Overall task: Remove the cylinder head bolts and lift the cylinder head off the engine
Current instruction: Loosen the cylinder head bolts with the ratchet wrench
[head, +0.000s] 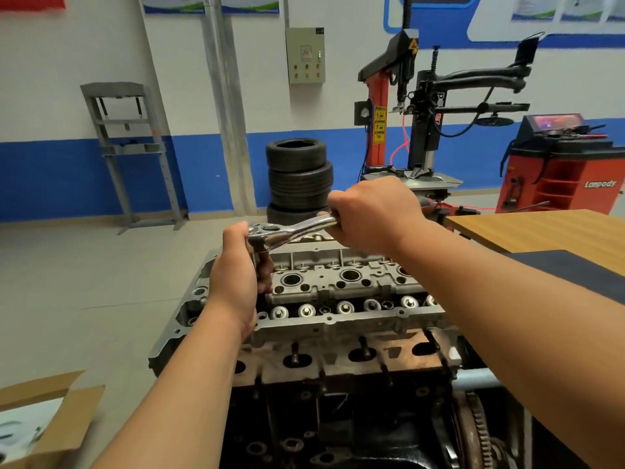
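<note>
Cylinder head [338, 289], grey rough-cast metal, sits on top of the dark engine block [338, 418]. Its long axis runs left to right and its round wells face up. The right hand [372, 214] grips the handle of the shiny ratchet [291, 231]. The left hand [236, 282] curls its fingers round the ratchet's upright shaft.

This was a car repair workshop, where a stack of tyres [299, 177] stood by the blue-banded wall beside a red tyre-changing machine [406, 106] and a red wheel balancer [561, 170], with a stripped engine [341, 363] up front.
</note>
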